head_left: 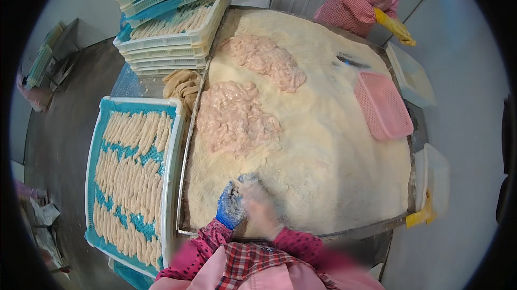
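Note:
My left hand [230, 207], in a blue glove dusted with crumbs, is curled at the near edge of a bed of pale breading [323, 182]. Close against it is my right hand [260, 206], pale and smeared by motion, with a patch of crumb-covered blue at its fingertips. Whatever lies between the two hands is hidden. Just beyond them a heap of raw pink meat strips [234, 118] rests on the breading, and a second meat heap [266, 61] sits farther back.
Left of the metal-rimmed table stands a white tray [177, 182] with rows of coated strips on blue mesh. Behind it are a crumpled cloth [183, 85] and stacked trays [167, 53]. A pink basket [383, 106] lies at right. A yellow-gloved person [355, 5] stands far right.

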### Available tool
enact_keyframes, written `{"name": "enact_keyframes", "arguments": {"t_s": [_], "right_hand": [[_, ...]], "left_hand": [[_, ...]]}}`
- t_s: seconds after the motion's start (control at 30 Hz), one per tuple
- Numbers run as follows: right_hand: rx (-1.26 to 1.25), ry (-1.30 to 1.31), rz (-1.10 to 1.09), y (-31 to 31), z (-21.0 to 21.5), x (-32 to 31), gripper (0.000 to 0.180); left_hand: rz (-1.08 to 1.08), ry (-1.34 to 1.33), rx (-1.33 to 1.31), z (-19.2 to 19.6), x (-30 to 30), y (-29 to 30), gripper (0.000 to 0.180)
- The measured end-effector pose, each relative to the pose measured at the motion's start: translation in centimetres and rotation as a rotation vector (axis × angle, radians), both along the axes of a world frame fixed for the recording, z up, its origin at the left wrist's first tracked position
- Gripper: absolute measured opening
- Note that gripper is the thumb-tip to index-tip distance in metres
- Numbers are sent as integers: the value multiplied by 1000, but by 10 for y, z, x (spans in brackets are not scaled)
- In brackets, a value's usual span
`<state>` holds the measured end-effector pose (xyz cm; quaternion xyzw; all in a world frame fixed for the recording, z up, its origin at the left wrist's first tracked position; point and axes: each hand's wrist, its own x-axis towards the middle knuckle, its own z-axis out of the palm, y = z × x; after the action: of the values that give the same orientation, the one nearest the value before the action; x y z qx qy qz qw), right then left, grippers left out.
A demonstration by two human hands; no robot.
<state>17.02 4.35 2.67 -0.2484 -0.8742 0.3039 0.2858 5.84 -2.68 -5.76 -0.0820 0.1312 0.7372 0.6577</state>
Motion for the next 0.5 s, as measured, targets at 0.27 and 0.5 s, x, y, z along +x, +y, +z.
{"name": "enact_keyframes", "arguments": {"t_s": [0.27, 0.5], "right_hand": [[-16, -108, 72, 7, 26, -18, 48], [-35, 18, 127, 14, 19, -21, 47]], "left_hand": [[145, 369, -174, 85, 30, 17, 55], [986, 535, 371, 90, 75, 59, 52]]}}
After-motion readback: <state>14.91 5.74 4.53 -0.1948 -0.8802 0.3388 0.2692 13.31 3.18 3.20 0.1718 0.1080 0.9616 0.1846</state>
